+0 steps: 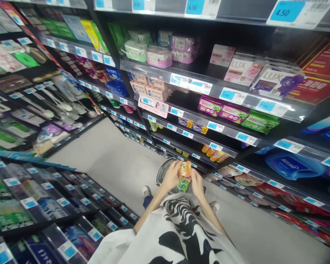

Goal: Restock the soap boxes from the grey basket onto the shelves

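The person's left grip (173,176) is clasped around an orange packet (185,168) and the right grip (197,184) pinches its right edge, the packet held over a dark basket (162,171), a green packet (183,185) showing just below, beside stocked shelves (156,75)

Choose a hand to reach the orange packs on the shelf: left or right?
Likely the right hand: it's nearer the orange packs than the left hand; both hands are on a small packet.
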{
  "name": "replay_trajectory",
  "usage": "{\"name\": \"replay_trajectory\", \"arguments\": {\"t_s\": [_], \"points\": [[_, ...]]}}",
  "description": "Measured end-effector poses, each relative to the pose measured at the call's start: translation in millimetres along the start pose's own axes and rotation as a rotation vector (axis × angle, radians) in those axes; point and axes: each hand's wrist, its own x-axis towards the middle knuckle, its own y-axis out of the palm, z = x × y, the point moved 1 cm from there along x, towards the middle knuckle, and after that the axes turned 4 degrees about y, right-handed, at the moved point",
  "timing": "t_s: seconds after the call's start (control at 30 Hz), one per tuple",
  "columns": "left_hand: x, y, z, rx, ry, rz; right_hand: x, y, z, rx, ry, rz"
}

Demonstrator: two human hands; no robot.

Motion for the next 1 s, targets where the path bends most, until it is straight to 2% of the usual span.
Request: {"name": "replay_trajectory", "arguments": {"t_s": [0.07, 0.13, 0.2, 0.27, 0.33, 0.4, 0.5, 0.57, 0.63, 0.7, 0.77, 0.9, 1.0], "points": [[2.8, -2.4, 8.6, -0.286, -0.088, -0.087, -6.2, -4.4, 15.0, -0.032, -0.077, 0.144], [3.4, -5.9, 14.6, -0.598, -0.126, -0.163, -11.5, -8.0, 26.4, 0.009, -0.116, 0.213], [3.0, -10.3, 17.9, -0.812, -0.121, -0.246, -13.6, -10.0, 33.6, 0.048, -0.149, 0.194], [3.0, -15.5, 18.8, -0.88, -0.1, -0.301, -12.1, -9.4, 38.0, 0.038, -0.19, 0.147], [4.5, -20.7, 17.2, -0.841, -0.067, -0.285, -7.9, -6.1, 40.6, -0.011, -0.223, 0.144], [7.2, -25.4, 12.3, -0.698, -0.006, -0.256, -2.5, -0.7, 41.0, -0.058, -0.226, 0.21], [12.1, -29.1, -3.8, -0.232, 0.116, -0.157, 5.4, 7.5, 35.8, -0.107, -0.174, 0.324], [15.7, -29.8, -18.7, 0.126, 0.172, -0.019, 10.1, 9.2, 30.2, -0.126, -0.113, 0.264], [20.6, -31.3, -33.6, 0.34, 0.207, 0.116, 13.8, 6.5, 26.5, -0.135, -0.075, 0.13], [28.1, -34.6, -45.5, 0.389, 0.253, 0.206, 15.7, 1.0, 26.4, -0.158, -0.084, 0.043], [38.3, -38.6, -51.8, 0.362, 0.305, 0.291, 15.9, -4.8, 28.6, -0.195, -0.115, 0.021], [60.1, -44.1, -50.5, 0.254, 0.367, 0.455, 13.6, -8.4, 30.2, -0.128, -0.095, -0.053], [75.5, -53.0, -48.5, 0.196, 0.413, 0.522, 12.6, -4.7, 32.3, 0.014, -0.121, -0.085]]}}
